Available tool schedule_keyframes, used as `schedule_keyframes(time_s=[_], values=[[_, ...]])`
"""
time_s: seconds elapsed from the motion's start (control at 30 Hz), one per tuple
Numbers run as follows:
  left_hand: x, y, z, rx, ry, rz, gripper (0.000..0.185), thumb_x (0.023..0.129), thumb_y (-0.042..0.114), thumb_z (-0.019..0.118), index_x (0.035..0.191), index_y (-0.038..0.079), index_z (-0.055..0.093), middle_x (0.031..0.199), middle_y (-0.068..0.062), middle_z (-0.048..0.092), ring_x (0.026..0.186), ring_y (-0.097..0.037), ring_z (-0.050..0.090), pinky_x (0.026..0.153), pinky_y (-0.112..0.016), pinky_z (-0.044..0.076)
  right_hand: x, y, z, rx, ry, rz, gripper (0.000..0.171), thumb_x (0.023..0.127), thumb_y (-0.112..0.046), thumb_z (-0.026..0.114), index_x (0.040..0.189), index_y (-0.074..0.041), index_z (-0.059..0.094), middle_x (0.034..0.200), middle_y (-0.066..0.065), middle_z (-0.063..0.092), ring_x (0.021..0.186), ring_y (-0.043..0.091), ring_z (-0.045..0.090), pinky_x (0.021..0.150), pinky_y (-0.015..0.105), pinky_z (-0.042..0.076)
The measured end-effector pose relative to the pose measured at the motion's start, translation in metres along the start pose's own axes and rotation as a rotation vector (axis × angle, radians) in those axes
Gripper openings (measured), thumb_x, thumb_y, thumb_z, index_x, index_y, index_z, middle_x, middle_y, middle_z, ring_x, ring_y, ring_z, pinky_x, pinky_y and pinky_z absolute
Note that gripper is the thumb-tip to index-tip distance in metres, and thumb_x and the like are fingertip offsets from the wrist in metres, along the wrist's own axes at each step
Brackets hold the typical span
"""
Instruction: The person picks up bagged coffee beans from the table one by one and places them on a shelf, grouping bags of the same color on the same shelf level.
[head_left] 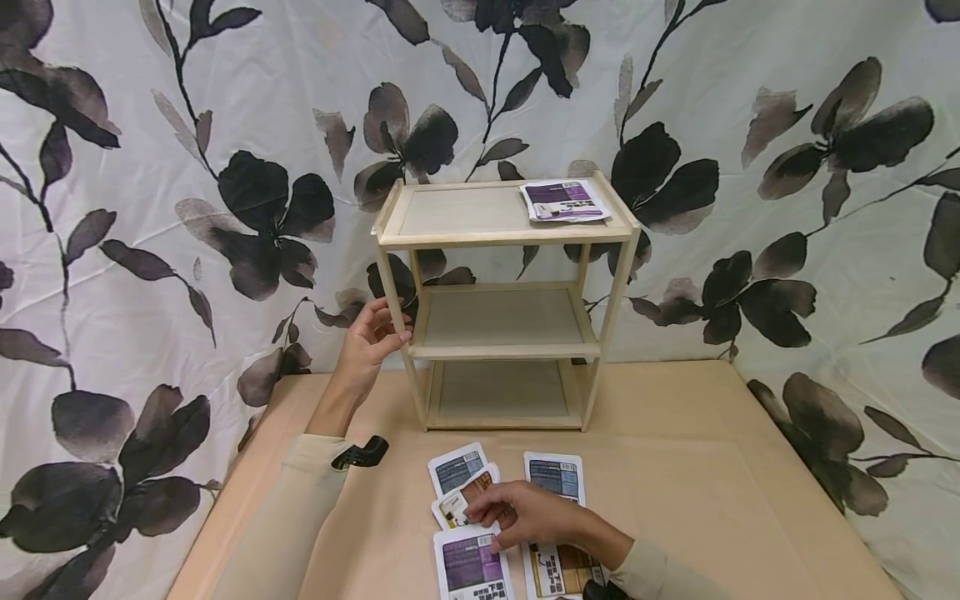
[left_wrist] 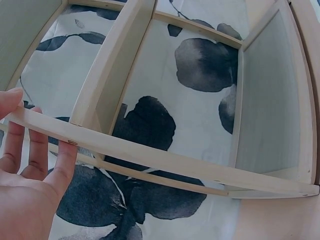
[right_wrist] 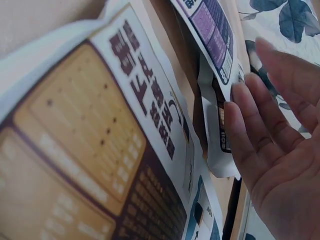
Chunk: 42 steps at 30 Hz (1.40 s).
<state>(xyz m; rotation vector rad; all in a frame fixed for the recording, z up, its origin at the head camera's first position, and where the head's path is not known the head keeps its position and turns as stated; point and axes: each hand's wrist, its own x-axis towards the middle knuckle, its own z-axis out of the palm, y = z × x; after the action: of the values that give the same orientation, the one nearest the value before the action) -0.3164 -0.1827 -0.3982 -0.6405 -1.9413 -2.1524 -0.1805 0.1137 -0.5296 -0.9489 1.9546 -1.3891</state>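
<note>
White cloth printed with large black and grey flowers hangs as a backdrop (head_left: 750, 100) behind a smooth tan table (head_left: 712, 467).

At the left, the left hand (head_left: 369, 337) rests against the front-left post of a small three-tier shelf rack (head_left: 504, 300) of pale, unfinished wood; the left wrist view shows its fingers (left_wrist: 31, 150) straight and slightly apart, tips laid on the thin slat, not curled round it. The rack stands at the far middle of the table, square-cornered, with flat greyish boards framed by narrow rails. On its top tier, at the right, lies a small stack of flat purple-and-white packets (head_left: 564, 201).

Near the front edge, glossy rectangular sachets with rounded white borders lie spread flat: a blue one (head_left: 458, 469) farthest left, a purple one (head_left: 474, 568) nearest, a second blue one (head_left: 555, 477) to the right, and a brown one (head_left: 558, 571) at the near right. The right hand (head_left: 525, 517) lies over this group, its fingertips on an orange-brown sachet (head_left: 465, 497) that overlaps the left blue one. Its fingers (right_wrist: 250, 125) look relaxed and close together, pressing rather than gripping.
</note>
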Motion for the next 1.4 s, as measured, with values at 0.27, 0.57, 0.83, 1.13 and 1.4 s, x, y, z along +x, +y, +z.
schedule_keyframes(time_s=[0.27, 0.57, 0.83, 1.13, 1.4], values=[[0.000, 0.001, 0.001, 0.001, 0.001, 0.000, 0.053, 0.090, -0.016, 0.063, 0.132, 0.017, 0.059, 0.111, 0.000, 0.065, 0.100, -0.022, 0.062, 0.089, -0.029, 0.057, -0.002, -0.001, 0.008, -0.083, 0.047, -0.036, 0.045, 0.084, -0.007, 0.083, 0.126, -0.007, 0.068, 0.118, 0.010, 0.067, 0.107, 0.025, 0.063, 0.088, 0.032, 0.055], [0.000, 0.001, 0.000, 0.016, 0.009, -0.014, 0.051, 0.091, -0.011, 0.067, 0.133, 0.017, 0.058, 0.115, -0.006, 0.063, 0.106, -0.033, 0.061, 0.089, -0.029, 0.057, -0.003, 0.004, 0.025, -0.307, 0.151, -0.077, 0.048, 0.076, -0.008, 0.087, 0.122, -0.014, 0.071, 0.112, -0.001, 0.063, 0.099, 0.012, 0.057, 0.085, 0.022, 0.050], [-0.001, 0.000, 0.000, 0.018, 0.011, -0.013, 0.051, 0.091, -0.010, 0.068, 0.133, 0.017, 0.058, 0.117, -0.011, 0.062, 0.105, -0.031, 0.061, 0.088, -0.027, 0.057, -0.006, 0.004, 0.040, -0.568, 0.249, -0.126, 0.053, 0.068, -0.014, 0.092, 0.117, -0.020, 0.073, 0.113, -0.008, 0.054, 0.105, 0.003, 0.046, 0.092, 0.021, 0.044], [-0.001, 0.001, 0.000, 0.017, 0.008, -0.016, 0.051, 0.091, -0.009, 0.068, 0.134, 0.015, 0.058, 0.124, -0.028, 0.054, 0.103, -0.023, 0.063, 0.088, -0.027, 0.057, -0.006, -0.001, 0.042, -0.509, 0.311, -0.083, 0.041, 0.074, -0.005, 0.087, 0.112, -0.015, 0.074, 0.109, -0.005, 0.055, 0.086, 0.003, 0.053, 0.072, 0.013, 0.048], [-0.001, 0.001, 0.001, 0.012, 0.010, -0.008, 0.051, 0.090, -0.011, 0.068, 0.134, 0.014, 0.058, 0.117, -0.015, 0.060, 0.102, -0.026, 0.062, 0.088, -0.027, 0.058, -0.005, 0.000, 0.052, -0.803, 0.344, -0.120, 0.063, 0.063, -0.049, 0.093, 0.118, -0.026, 0.071, 0.113, -0.012, 0.050, 0.098, 0.002, 0.047, 0.067, 0.015, 0.043]])
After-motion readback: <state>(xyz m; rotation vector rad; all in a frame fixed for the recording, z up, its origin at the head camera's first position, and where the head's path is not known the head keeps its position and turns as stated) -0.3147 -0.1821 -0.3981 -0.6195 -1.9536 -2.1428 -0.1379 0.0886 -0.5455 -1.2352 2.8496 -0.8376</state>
